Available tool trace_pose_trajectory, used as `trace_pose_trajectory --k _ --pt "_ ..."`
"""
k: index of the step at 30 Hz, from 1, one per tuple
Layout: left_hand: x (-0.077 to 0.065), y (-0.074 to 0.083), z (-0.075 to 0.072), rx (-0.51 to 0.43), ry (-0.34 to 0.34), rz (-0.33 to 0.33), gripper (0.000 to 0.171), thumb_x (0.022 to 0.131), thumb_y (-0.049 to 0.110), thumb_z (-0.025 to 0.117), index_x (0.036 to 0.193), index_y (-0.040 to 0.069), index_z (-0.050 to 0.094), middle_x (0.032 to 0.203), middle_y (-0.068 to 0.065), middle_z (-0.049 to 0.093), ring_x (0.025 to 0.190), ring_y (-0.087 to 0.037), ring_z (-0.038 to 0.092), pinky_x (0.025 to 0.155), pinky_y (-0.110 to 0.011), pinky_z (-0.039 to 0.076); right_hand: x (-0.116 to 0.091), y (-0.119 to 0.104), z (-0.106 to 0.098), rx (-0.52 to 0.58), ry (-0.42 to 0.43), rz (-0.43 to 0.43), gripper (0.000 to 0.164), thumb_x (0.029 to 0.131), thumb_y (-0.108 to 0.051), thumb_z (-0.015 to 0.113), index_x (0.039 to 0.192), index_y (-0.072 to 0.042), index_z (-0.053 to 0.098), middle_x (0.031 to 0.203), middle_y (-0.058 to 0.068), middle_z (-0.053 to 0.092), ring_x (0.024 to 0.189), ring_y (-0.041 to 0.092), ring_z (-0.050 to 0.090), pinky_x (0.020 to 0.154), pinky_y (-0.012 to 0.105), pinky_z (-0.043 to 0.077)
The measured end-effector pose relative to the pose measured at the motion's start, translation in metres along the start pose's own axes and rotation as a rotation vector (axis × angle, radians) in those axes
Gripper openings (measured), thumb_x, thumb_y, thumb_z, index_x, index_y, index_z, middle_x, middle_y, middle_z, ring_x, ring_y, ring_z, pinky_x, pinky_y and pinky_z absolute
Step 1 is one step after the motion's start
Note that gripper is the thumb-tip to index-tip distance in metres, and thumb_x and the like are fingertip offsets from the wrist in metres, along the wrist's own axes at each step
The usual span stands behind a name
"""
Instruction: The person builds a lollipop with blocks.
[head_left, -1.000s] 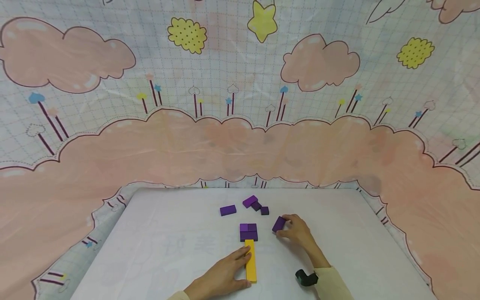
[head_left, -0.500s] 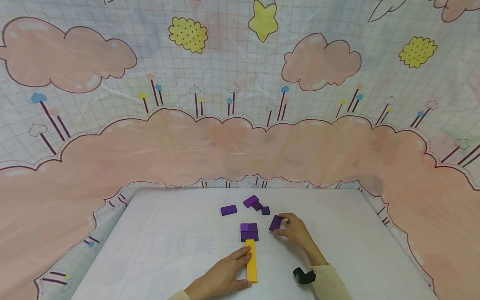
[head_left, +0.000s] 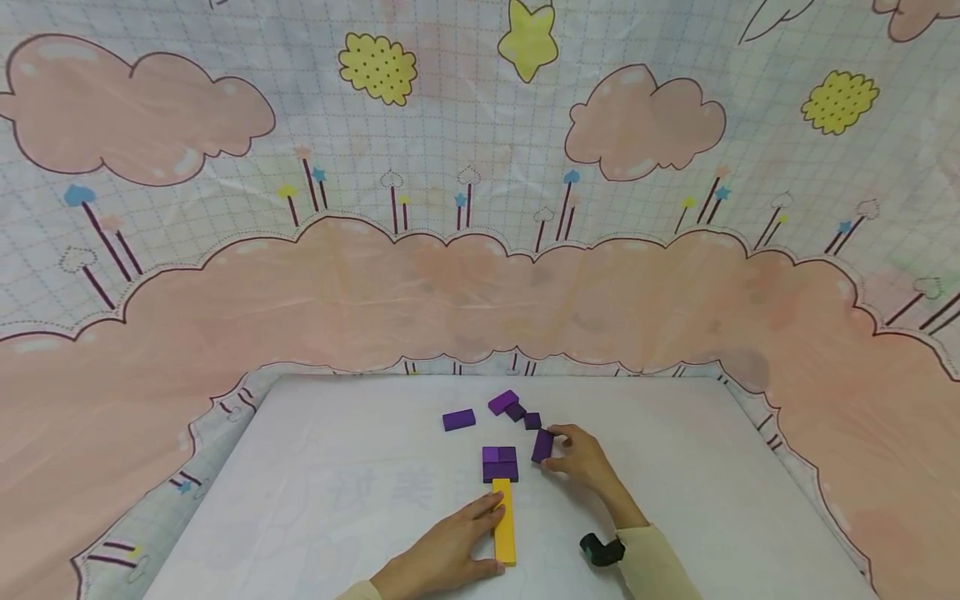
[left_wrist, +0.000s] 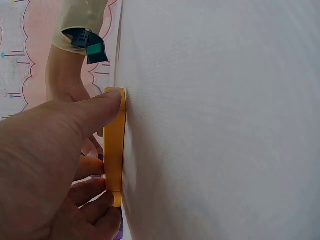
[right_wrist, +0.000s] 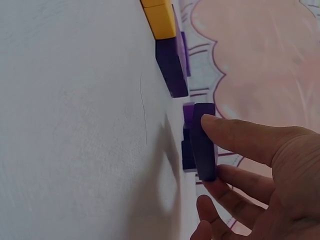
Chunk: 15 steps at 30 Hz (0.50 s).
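My right hand pinches a dark purple rectangular block between thumb and fingers. In the right wrist view this block appears off the tabletop, with a shadow below. My left hand holds a long yellow bar, thumb at the near end and fingertips toward the far end. Seams show near both ends of the bar in the left wrist view. Against its far end sits a group of purple blocks: two small ones behind a longer one. The held block is a short gap right of that group.
Farther back on the white table lie a purple rectangular block, another tilted one, and two small dark purple cubes, one touching the tilted block and one beside it. A dark device is on the right wrist.
My right hand has moved left with the purple block, bringing it closer to the purple group. The left hand stays on the yellow bar.
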<state>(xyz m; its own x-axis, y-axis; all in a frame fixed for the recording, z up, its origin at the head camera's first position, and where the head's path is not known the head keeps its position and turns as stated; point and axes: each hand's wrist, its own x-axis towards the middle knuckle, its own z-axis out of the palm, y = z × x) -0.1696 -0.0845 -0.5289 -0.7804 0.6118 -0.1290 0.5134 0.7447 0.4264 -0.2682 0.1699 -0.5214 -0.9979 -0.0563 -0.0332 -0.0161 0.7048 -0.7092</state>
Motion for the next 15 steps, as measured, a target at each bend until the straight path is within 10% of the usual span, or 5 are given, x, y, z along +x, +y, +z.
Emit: trace_pose_trajectory --k 15 --pt "0.0001 0.0004 -0.0007 -0.003 0.012 0.003 0.075 0.087 0.059 0.063 0.147 0.017 0.047 0.161 0.004 0.032 0.146 -0.017 0.036 0.114 -0.040 0.042 0.0032 -0.0095 0.0071 0.000 -0.040 -0.071 0.055 0.076 -0.010 0.082 0.128 -0.009 0.063 0.130 0.016 0.063 0.114 0.035 0.061 0.095 0.051 0.054"
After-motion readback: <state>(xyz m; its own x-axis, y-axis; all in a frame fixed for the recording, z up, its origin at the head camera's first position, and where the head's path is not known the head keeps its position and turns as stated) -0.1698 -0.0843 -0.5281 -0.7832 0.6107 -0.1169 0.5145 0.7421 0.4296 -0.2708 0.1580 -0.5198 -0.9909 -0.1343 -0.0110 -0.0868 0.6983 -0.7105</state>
